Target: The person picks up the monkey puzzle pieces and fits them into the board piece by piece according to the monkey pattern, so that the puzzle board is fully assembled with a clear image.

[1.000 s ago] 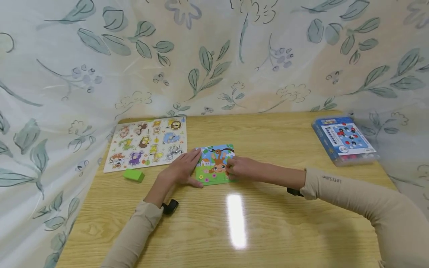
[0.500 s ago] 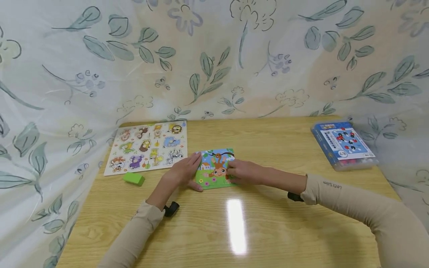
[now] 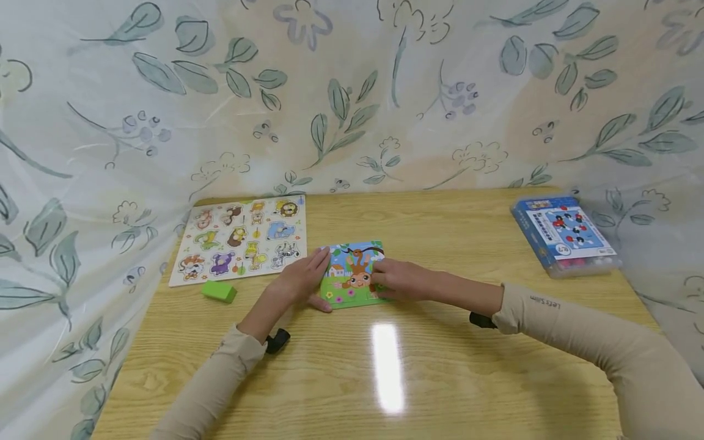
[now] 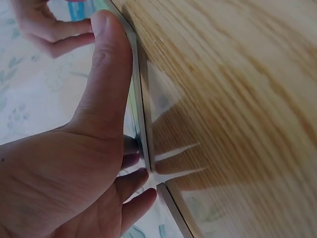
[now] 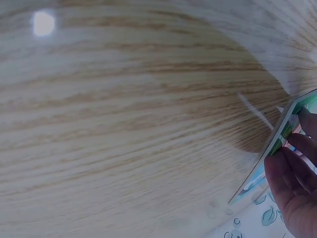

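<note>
A small jigsaw puzzle board [image 3: 342, 298] with a monkey picture lies flat on the wooden table. My left hand [image 3: 299, 280] rests along its left side, thumb at the lower corner and fingers towards the upper one. In the left wrist view that thumb [image 4: 106, 74] lies straight along the board's edge. Bent over the right part of the picture is my right hand [image 3: 404, 280], its fingertips touching the puzzle. The right wrist view has the thumb and fingertips [image 5: 275, 171] close together on the green border; whether they pinch a puzzle piece is hidden.
An animal peg puzzle [image 3: 242, 244] lies at the back left, with a green block [image 3: 219, 291] in front of it. A blue boxed set [image 3: 566, 235] sits at the back right. Floral cloth [image 3: 352, 98] hangs behind the table [image 3: 467, 379].
Both hands stay at the monkey puzzle. The right fingertips shift slightly on its right side; the head view tilts a little. Nothing is visibly picked up or let go.
</note>
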A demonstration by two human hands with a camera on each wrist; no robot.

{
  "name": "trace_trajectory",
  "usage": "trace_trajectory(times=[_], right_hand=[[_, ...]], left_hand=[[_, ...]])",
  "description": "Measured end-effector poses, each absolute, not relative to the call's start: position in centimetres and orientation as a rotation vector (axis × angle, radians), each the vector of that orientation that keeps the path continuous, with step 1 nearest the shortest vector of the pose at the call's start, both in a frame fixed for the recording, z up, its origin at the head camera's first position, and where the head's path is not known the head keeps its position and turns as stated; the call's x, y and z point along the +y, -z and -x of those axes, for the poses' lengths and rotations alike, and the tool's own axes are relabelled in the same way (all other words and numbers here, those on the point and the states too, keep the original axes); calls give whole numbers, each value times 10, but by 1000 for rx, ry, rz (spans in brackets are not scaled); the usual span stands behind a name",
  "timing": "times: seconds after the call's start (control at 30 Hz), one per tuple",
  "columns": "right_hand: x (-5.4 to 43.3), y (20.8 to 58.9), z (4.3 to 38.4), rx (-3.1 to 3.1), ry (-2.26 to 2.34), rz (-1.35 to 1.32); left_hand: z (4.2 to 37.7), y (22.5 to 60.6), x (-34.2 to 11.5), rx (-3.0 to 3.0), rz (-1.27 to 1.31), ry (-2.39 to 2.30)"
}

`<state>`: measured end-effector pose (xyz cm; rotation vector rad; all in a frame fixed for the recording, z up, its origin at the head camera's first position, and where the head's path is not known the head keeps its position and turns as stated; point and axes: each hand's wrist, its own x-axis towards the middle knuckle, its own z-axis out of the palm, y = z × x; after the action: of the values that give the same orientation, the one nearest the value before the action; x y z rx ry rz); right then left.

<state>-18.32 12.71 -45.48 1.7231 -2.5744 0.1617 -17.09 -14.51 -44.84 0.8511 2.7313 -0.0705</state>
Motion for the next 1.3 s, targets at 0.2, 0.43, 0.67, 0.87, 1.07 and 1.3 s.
trace_trajectory(times=[0.2,0.43,0.67,0.87,1.07,1.3], right_hand=[[126,455,184,-2576,-172,-1742],[124,455,184,-2582,-141,-1728],[125,455,185,-2590,-142,-1736],[126,456,186,-2613,-151,-1729],[126,456,186,-2630,-147,-1706],[126,459,186,-2645,-140,-1671]], left_hand=[[167,448,-147,2761,-865,103],[162,445,-147,2797,-922,174],[160,445,-148,2811,-1004,204],[160,446,-148,2825,-1043,203],[162,446,-148,2818,-1050,181],[163,445,-147,2785,-1098,136]])
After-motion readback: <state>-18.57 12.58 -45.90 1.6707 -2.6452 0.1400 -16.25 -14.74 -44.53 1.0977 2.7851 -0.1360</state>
